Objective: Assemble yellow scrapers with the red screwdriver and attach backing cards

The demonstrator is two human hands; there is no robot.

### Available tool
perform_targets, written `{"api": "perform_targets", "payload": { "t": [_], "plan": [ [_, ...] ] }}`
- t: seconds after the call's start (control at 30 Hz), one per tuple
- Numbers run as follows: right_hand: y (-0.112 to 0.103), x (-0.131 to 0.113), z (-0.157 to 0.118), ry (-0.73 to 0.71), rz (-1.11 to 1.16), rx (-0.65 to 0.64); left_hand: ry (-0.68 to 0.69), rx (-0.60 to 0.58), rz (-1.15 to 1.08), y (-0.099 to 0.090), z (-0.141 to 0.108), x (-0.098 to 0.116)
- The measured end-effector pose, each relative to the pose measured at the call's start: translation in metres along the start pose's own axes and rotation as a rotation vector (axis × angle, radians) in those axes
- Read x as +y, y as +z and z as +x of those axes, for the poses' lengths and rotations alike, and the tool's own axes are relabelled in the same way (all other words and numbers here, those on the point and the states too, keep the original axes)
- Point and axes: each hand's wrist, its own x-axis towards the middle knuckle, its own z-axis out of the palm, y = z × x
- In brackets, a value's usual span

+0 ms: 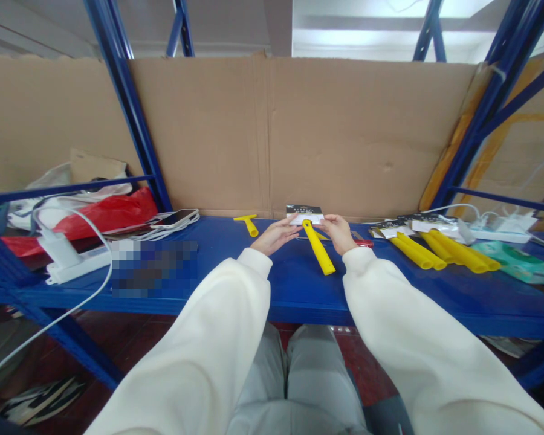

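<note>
Between my hands is a yellow-handled scraper (pixel 318 248), its handle pointing toward me and its head covered by a black-and-white packaging card (pixel 304 211). My left hand (pixel 278 234) grips the left edge of the card, fingers partly under it. At the card's right edge, my right hand (pixel 339 233) pinches it. Left of my hands, a bare yellow T-shaped scraper (pixel 248 224) lies on the blue table (pixel 226 266). Several carded scrapers with yellow handles (pixel 453 251) are piled to the right. A small red object (pixel 363 243) lies beside my right hand.
A phone (pixel 176 218) rests on white cables at the left, near a red bag (pixel 109 214) and a white power strip (pixel 79 266). At the right are a green packet (pixel 519 261) and another power strip (pixel 503 229). Cardboard (pixel 344 133) walls the back between blue posts.
</note>
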Motion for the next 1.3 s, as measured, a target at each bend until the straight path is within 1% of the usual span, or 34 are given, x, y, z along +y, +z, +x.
{"api": "perform_targets", "payload": {
  "t": [0.13,0.3,0.43,0.57,0.63,0.7,0.8,0.87,0.97,1.13,1.3],
  "plan": [
    [-0.004,0.008,0.006,-0.083,-0.052,0.024,-0.049,-0.064,0.050,0.001,-0.002,0.000],
    [-0.005,0.013,0.006,-0.153,-0.133,0.009,-0.089,-0.114,0.104,0.002,-0.003,0.000],
    [-0.005,0.008,0.002,-0.181,-0.206,-0.005,-0.067,-0.081,0.114,0.003,-0.002,-0.001],
    [-0.004,-0.001,-0.003,-0.265,-0.405,-0.001,-0.066,-0.024,0.142,0.002,0.000,-0.003],
    [-0.002,-0.005,-0.007,-0.251,-0.466,-0.053,-0.067,-0.022,0.151,0.001,0.001,-0.004],
    [0.002,-0.006,-0.013,-0.201,-0.485,-0.149,-0.068,-0.031,0.155,-0.001,0.002,-0.005],
    [0.007,-0.006,-0.020,-0.109,-0.440,-0.327,-0.083,-0.051,0.165,-0.002,0.003,-0.006],
    [0.008,-0.007,-0.024,-0.070,-0.393,-0.415,-0.096,-0.061,0.173,-0.002,0.003,-0.006],
    [0.008,-0.009,-0.026,-0.094,-0.391,-0.450,-0.108,-0.052,0.175,0.000,0.001,-0.005],
    [0.008,-0.012,-0.023,-0.161,-0.514,-0.520,-0.114,-0.042,0.184,0.002,-0.001,-0.003],
    [0.008,-0.012,-0.023,-0.159,-0.520,-0.524,-0.124,-0.065,0.201,-0.001,0.000,-0.004]
  ]
}}
